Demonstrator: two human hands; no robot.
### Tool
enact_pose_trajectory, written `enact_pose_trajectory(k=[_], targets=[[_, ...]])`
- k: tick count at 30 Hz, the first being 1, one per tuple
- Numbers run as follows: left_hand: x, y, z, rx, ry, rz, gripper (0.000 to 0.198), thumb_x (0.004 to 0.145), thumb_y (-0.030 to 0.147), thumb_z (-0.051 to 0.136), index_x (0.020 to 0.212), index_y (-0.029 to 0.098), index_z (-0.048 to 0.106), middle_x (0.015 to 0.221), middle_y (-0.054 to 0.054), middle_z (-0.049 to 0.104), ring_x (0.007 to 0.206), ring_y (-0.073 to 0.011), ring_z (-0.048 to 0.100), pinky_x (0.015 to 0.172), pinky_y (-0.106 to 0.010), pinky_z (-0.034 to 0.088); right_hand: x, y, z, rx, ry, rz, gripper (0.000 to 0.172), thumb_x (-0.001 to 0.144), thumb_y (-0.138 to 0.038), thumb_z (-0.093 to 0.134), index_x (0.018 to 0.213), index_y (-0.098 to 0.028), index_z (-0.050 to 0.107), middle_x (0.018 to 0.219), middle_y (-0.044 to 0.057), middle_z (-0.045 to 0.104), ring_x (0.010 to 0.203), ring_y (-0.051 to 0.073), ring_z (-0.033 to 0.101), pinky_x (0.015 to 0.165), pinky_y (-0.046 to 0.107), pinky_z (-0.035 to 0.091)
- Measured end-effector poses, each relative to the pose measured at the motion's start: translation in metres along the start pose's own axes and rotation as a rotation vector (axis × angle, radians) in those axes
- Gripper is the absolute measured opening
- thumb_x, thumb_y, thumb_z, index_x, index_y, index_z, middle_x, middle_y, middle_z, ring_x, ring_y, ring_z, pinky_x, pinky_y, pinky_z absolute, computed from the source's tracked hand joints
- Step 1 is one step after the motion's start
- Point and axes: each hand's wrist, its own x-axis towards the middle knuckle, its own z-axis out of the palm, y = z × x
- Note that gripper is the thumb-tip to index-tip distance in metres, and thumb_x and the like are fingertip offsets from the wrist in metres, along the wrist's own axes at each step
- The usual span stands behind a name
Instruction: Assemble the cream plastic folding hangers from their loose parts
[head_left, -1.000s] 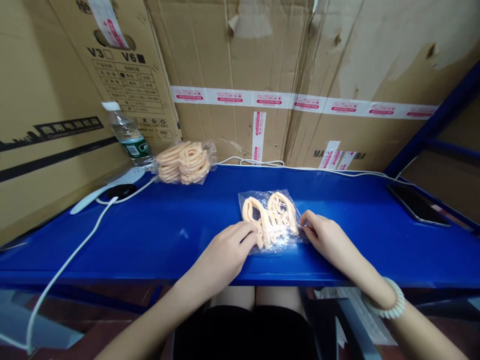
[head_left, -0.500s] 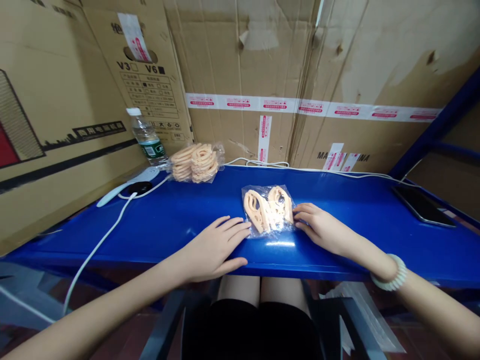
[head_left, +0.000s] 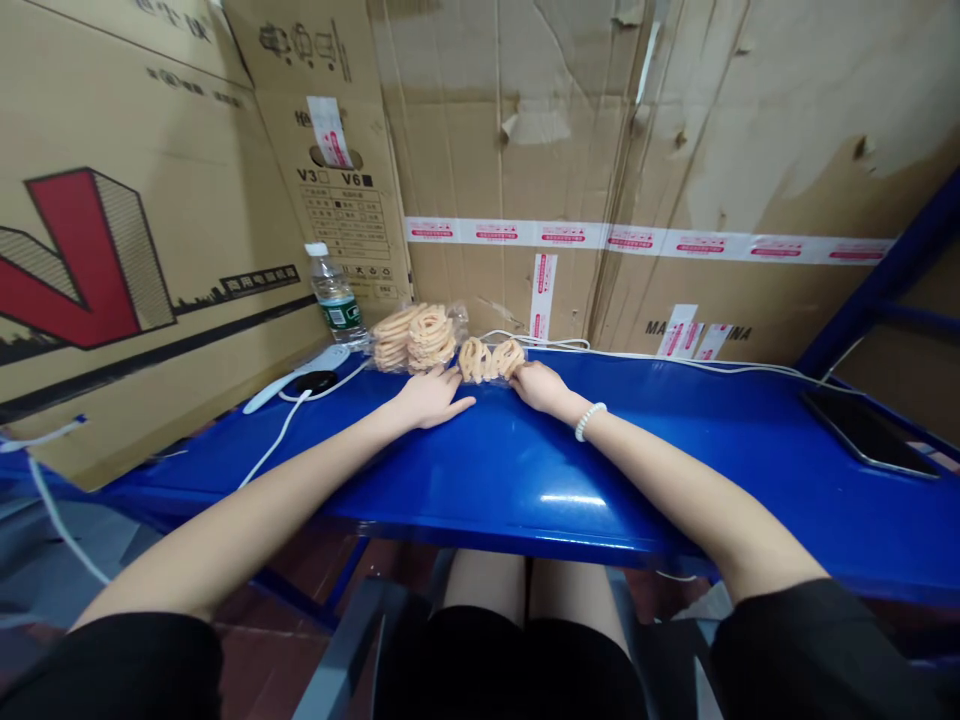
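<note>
A small clear plastic bag of beige looped pieces (head_left: 491,361) lies toward the back of the blue table. At its left edge is my left hand (head_left: 433,398), its fingers stretched out and the thumb apart. My right hand (head_left: 541,388) has curled fingers closed at the bag's right edge; the fingertips are partly hidden. A larger bag of similar beige loops (head_left: 415,338), stacked in piles, sits just left of the small bag, close beyond my left fingers. What the loops are made of I cannot tell.
The blue table (head_left: 480,470) backs onto cardboard sheets (head_left: 510,150). At the back left stand a water bottle (head_left: 335,297), a pale flat-handled object (head_left: 292,382) and a black disc (head_left: 315,382). A white cable (head_left: 274,450) crosses the left side. A dark phone-like tablet (head_left: 866,430) lies right.
Both hands have pushed the small bag away from me and leftward, up beside the larger bag. My right fingers have curled in at its edge. The view has shifted somewhat left.
</note>
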Motion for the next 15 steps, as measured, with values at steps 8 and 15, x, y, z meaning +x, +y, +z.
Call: enact_pose_trajectory(k=[8,15], targets=[[0.005,0.022,-0.013,-0.318,0.180,-0.117,0.046,0.101,0.044,0.034,0.122,0.012,0.061,0.132,-0.018,0.062,0.124,-0.0319,0.056,0.106,-0.047,0.043,-0.024,0.012,0.001,0.124,0.220,-0.106,0.030,0.100,-0.018,0.046,0.123,-0.005,0.059,0.132,0.023,0.060,0.125,0.028,0.055,0.111,0.046,0.041],[0.002,0.099,-0.030,-1.066,-0.148,-0.010,0.039,0.100,0.040,0.036,0.116,0.015,0.062,0.110,-0.011,0.072,0.086,-0.0184,0.072,0.065,-0.029,0.057,-0.101,-0.017,-0.048,0.334,0.575,-0.527,0.030,0.095,-0.021,0.053,0.125,-0.016,0.052,0.125,0.016,0.059,0.122,0.024,0.053,0.101,0.045,0.048]])
